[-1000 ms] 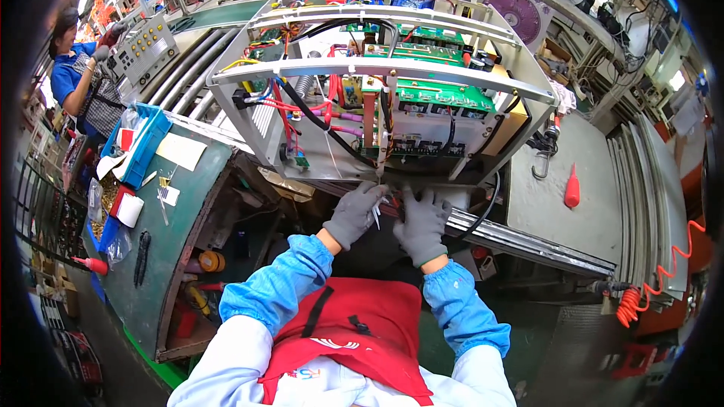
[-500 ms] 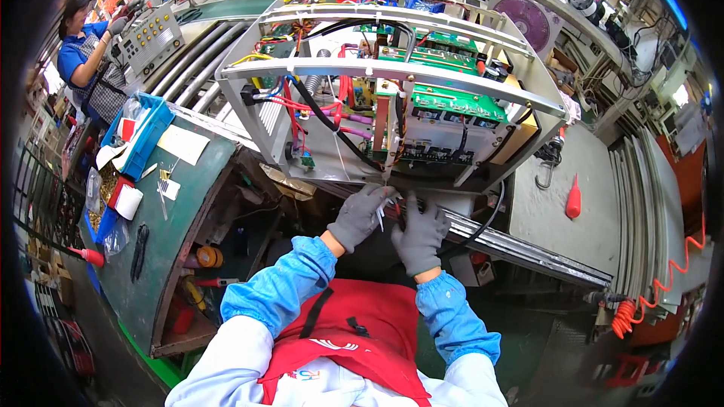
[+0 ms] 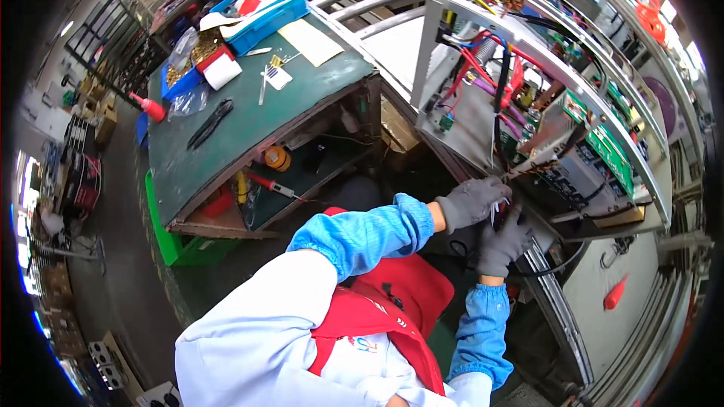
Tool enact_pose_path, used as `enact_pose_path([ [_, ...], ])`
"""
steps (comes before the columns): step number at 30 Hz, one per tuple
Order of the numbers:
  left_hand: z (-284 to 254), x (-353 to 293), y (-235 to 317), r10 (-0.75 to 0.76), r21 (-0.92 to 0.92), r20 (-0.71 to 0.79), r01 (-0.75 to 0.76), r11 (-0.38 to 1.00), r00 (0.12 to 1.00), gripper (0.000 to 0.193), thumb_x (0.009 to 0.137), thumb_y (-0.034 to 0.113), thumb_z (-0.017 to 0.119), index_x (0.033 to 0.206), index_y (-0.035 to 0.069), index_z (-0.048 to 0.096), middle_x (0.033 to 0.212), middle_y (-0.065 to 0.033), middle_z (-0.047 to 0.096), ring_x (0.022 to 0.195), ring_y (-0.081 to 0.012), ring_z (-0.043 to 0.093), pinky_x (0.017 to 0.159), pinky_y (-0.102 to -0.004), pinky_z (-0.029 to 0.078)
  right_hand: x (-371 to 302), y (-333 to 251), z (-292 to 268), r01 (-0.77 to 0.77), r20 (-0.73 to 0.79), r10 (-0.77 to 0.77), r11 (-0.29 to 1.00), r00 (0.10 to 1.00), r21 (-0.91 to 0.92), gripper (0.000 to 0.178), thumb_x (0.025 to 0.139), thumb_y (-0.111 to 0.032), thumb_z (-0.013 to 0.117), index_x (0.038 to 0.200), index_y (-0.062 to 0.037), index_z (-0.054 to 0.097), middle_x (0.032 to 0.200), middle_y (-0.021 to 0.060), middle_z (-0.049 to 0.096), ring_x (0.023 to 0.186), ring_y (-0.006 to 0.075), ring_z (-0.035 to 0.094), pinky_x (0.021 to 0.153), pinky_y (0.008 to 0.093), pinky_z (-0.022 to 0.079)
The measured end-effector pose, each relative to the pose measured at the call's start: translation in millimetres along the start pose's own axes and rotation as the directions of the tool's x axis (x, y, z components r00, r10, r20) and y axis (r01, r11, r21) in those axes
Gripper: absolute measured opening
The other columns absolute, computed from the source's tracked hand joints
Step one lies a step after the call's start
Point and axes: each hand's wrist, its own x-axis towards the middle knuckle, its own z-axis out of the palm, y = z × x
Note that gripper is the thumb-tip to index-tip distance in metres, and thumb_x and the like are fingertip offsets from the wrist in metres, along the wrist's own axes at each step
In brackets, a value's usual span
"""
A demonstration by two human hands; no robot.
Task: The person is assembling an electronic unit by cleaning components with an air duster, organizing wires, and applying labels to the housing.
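Note:
Both gloved hands meet at the lower front edge of an open metal-framed electrical cabinet (image 3: 637,169) with green circuit boards and bundled wires. My left hand (image 3: 475,203) is closed, its fingertips pinched on a small piece with a narrow white strip (image 3: 495,214); its kind is too small to tell. My right hand (image 3: 504,247) is just below, fingers raised and bent toward the left. A reddish bit shows between the hands, and whether the right fingers grip it is hidden. A black cable (image 3: 558,265) hangs beside my right hand.
At left stands a green workbench (image 3: 264,132) with a blue tray (image 3: 275,15), a small-parts bin (image 3: 181,82), black cable ties (image 3: 211,124) and a red bottle (image 3: 153,108). A soldering iron (image 3: 271,185) lies on its shelf. Metal rails (image 3: 558,316) run at right, near another red bottle (image 3: 615,294).
My view has swung left, so the cabinet and hands now appear farther right and the workbench fills more of the picture. The hands stay together at the cabinet's lower edge.

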Motion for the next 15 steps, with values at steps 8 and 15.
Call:
enact_pose_path([
  [8,5,-5,-2,0.03,0.004,-0.072,-0.03,1.0,0.997,0.029,0.093,0.018,0.059,0.12,0.009,0.062,0.108,-0.0154,0.061,0.099,-0.0358,0.062,0.084,-0.0415,0.053,2,10,-23,0.11,-0.024,-0.107,0.959,0.994,0.262,0.065,0.077,-0.02,0.069,0.139,-0.0088,0.051,0.102,0.0255,0.062,0.087,0.0428,0.063,0.072,0.0502,0.051],
  [15,-34,-33,-17,-0.184,0.027,-0.231,0.196,0.98,0.955,0.021,0.1,0.016,0.053,0.115,0.004,0.061,0.104,-0.0145,0.067,0.086,-0.027,0.07,0.075,-0.0371,0.055,-3,-16,-46,0.066,0.007,-0.074,0.925,0.997,0.374,0.071,0.074,-0.023,0.073,0.14,-0.0104,0.049,0.096,0.0201,0.06,0.086,0.0386,0.062,0.071,0.0491,0.051],
])
